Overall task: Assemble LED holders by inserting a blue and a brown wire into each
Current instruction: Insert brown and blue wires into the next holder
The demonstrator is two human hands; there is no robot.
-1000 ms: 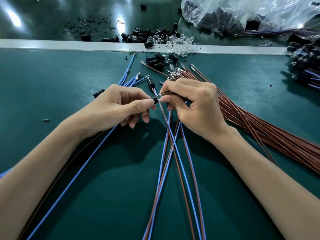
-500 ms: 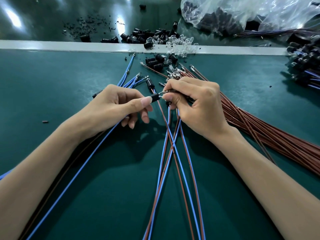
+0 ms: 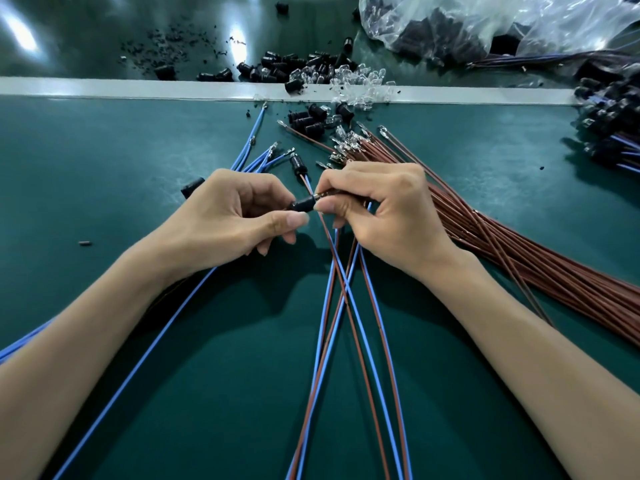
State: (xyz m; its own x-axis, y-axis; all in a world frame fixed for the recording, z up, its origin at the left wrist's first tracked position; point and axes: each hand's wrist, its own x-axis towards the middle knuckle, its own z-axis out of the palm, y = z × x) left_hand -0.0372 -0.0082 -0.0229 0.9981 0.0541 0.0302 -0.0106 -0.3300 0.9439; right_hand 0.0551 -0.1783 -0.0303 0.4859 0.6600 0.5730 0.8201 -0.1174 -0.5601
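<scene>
The insertion step is in hand. Over the middle of the green worktop (image 3: 104, 174), the left hand (image 3: 235, 216) pinches a small black plastic cylindrical LED holder (image 3: 302, 205). The right hand (image 3: 381, 209) pinches the metal terminal (image 3: 320, 195) of a thin wire at its mouth. Next it needs, I think, a straight push.

Holder (image 3: 303, 204) in left hand (image 3: 228, 216) pinch: far end hidden among fingers. Wire (image 3: 327, 194) in right hand (image 3: 381, 206) pinch: colour not readable, run covered by fingers; depth of seating in holder cannot tell. Black part (image 3: 192, 186) behind left hand: mostly covered. Plastic bag (image 3: 485, 22): cut by top edge, dark contents blurred through film. Brown bundle (image 3: 536, 265) and pile of black parts (image 3: 616, 133): cut by right edge. Specks (image 3: 173, 46) at far side: too small to identify
</scene>
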